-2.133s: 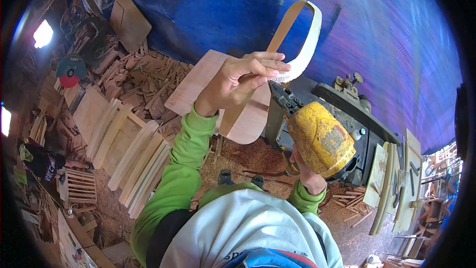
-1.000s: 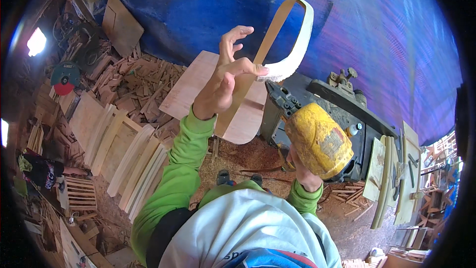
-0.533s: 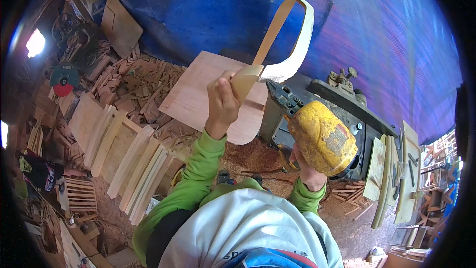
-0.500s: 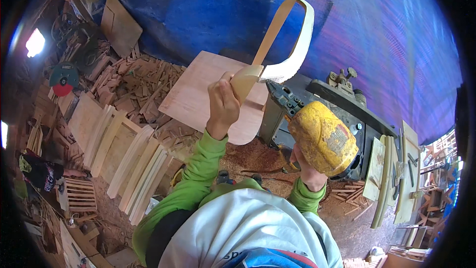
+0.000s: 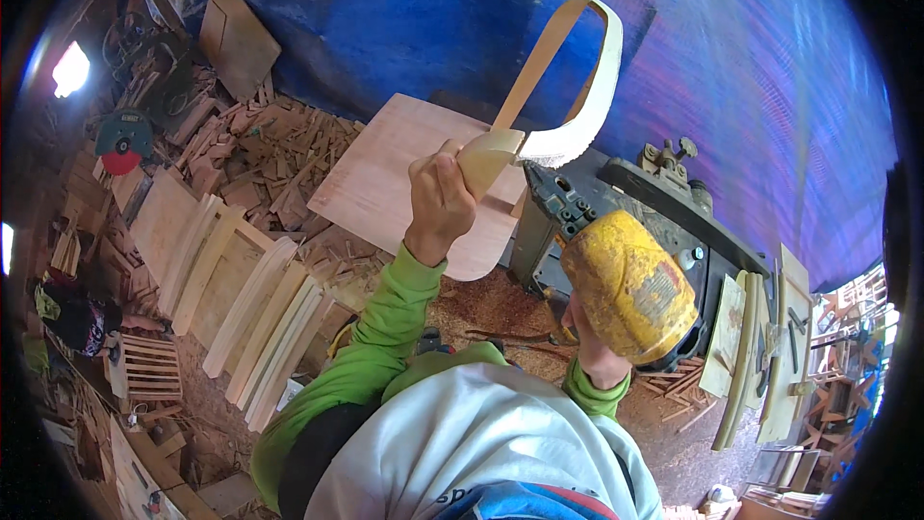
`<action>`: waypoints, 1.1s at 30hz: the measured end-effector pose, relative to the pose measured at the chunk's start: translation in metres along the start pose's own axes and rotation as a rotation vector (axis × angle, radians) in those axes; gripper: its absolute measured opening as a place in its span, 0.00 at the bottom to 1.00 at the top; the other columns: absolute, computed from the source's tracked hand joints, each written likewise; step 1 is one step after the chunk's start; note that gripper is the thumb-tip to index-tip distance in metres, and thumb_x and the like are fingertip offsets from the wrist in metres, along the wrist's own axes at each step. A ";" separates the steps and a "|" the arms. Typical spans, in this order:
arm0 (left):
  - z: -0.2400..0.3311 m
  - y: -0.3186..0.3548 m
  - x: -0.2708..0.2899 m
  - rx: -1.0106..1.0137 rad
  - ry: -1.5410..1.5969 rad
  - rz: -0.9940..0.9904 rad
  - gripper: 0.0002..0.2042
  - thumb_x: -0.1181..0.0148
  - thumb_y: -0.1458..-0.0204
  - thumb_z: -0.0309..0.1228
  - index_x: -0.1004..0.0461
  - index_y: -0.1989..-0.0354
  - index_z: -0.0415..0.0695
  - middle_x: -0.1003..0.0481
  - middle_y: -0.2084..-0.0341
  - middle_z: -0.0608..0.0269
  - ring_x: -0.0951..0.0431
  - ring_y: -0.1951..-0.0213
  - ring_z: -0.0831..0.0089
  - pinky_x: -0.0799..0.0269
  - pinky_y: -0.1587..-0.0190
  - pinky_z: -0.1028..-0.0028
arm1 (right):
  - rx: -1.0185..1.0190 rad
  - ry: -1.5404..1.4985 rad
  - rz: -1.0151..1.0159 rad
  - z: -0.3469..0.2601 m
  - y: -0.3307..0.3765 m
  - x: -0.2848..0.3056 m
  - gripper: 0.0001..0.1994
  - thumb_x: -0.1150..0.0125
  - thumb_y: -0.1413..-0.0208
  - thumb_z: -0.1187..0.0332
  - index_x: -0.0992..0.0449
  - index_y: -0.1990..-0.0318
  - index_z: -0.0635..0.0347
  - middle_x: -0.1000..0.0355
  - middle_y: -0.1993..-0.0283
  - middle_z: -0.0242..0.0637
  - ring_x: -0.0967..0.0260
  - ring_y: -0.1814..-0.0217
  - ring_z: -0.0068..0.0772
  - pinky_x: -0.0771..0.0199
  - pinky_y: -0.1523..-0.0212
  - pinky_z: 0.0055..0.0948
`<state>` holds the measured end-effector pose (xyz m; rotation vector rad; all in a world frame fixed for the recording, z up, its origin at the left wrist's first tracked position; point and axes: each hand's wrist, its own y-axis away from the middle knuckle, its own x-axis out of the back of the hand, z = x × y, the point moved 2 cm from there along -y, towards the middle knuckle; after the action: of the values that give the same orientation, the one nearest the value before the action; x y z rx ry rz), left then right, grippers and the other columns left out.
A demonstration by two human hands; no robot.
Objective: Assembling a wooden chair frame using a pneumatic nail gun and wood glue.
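My left hand (image 5: 443,202) is closed around the thick, rounded end of a curved wooden frame (image 5: 604,87). The frame rises from my fist in a long, open loop of pale wood. In my right hand (image 5: 599,354) is a scuffed yellow nail gun (image 5: 630,289), gripped by a handle that its body partly hides. Its dark nose points up and left, right at the underside of the frame near a joint. Whether nose and wood touch, I cannot tell. Beneath the frame lies a broad, pale wooden board (image 5: 385,178).
A dark machine table (image 5: 654,221) with a metal clamp-like fitting (image 5: 669,159) stands behind the nail gun. Curved wooden slats (image 5: 255,308) lie stacked at left, beside heaped offcuts (image 5: 279,154) and a round saw guard (image 5: 123,143). A blue-purple sheet (image 5: 404,29) hangs at the back.
The wooden frame and my left hand have shifted slightly right. The nail gun stays close under the joint, its nose a little lower and further right. Both grips are the same.
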<state>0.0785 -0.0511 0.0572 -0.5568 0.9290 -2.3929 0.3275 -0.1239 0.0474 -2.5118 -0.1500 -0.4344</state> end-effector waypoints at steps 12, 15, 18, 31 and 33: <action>0.005 0.005 0.003 -0.012 0.003 0.040 0.26 0.69 0.34 0.47 0.31 0.73 0.38 0.34 0.89 0.55 0.28 0.84 0.57 0.36 0.79 0.66 | 0.134 0.023 -0.040 0.023 0.002 0.007 0.20 0.42 0.46 0.81 0.33 0.45 0.70 0.26 0.61 0.47 0.34 0.78 0.29 0.32 0.79 0.24; 0.003 0.011 0.003 -0.075 -0.030 0.127 0.22 0.56 0.39 0.47 0.30 0.65 0.36 0.30 0.83 0.54 0.26 0.81 0.58 0.32 0.77 0.66 | -0.060 -0.534 0.019 0.012 0.002 0.010 0.21 0.43 0.45 0.81 0.35 0.43 0.69 0.26 0.56 0.50 0.34 0.78 0.27 0.32 0.79 0.24; 0.006 0.020 -0.003 -0.133 -0.051 0.296 0.23 0.46 0.46 0.47 0.31 0.58 0.36 0.26 0.75 0.52 0.24 0.76 0.60 0.28 0.72 0.65 | -0.221 -0.560 0.055 0.021 0.003 0.021 0.20 0.43 0.44 0.79 0.34 0.43 0.67 0.26 0.54 0.49 0.35 0.77 0.25 0.31 0.78 0.23; -0.044 -0.012 0.018 -0.172 -0.279 0.384 0.17 0.33 0.56 0.31 0.32 0.63 0.37 0.25 0.77 0.52 0.21 0.75 0.59 0.27 0.73 0.63 | -0.369 0.457 0.022 0.192 -0.034 0.029 0.21 0.38 0.61 0.77 0.26 0.53 0.70 0.24 0.62 0.59 0.25 0.56 0.57 0.26 0.55 0.40; -0.066 -0.023 0.043 -0.163 -0.322 0.399 0.16 0.34 0.56 0.31 0.32 0.63 0.38 0.26 0.77 0.54 0.23 0.74 0.62 0.28 0.70 0.64 | -0.379 0.555 -0.014 0.224 -0.030 0.025 0.27 0.39 0.63 0.77 0.29 0.49 0.70 0.25 0.58 0.60 0.27 0.54 0.61 0.27 0.52 0.46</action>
<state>0.0021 -0.0284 0.0363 -0.7167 0.9877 -1.8218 0.4065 0.0277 -0.1026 -2.6346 0.1453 -1.2396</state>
